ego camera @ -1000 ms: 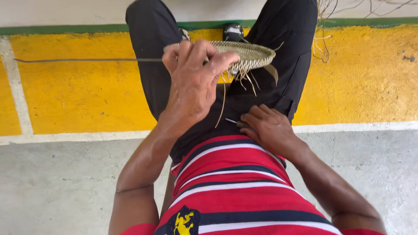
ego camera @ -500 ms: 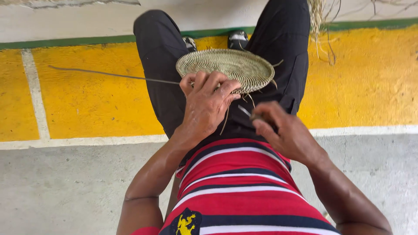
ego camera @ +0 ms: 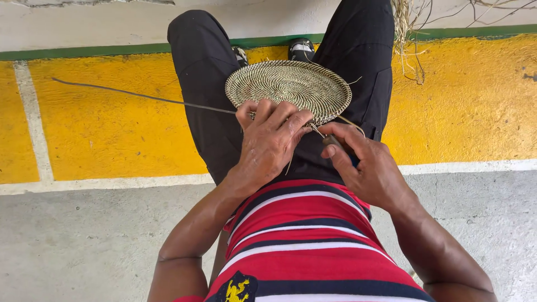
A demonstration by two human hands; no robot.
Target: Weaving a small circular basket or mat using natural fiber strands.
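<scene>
At the centre of the frame, slightly above the middle, a round, flat woven disc (ego camera: 290, 88) of coiled pale fibre is held over the lap, between two thighs clothed in black trousers (ego camera: 207, 84). Its near edge is gripped by the left hand (ego camera: 269, 142), whose fingers are curled over the rim and closed on it. From that same edge a long thin strand (ego camera: 140, 96) is stretched away toward the upper left of the frame, across the yellow painted band (ego camera: 106, 123) of the floor.

Just right of the left hand, the right hand (ego camera: 366, 165) is seen with its grip closed on a small dark-handled tool (ego camera: 335, 142); the tool's thin metal tip is pointed at the disc's lower rim, touching or very nearly touching it. A short loose fibre is curved over the right hand's fingers.

Below the hands, toward the bottom of the frame, a red shirt (ego camera: 302, 240) with white and dark stripes is visible. Two dark shoes (ego camera: 302, 49) are partly seen beyond the disc, near a green painted line (ego camera: 84, 53). A bundle of dry straw-like fibres (ego camera: 411, 33) is hung in the upper right. Grey concrete floor (ego camera: 84, 240) fills the lower left, edged by a white painted line.
</scene>
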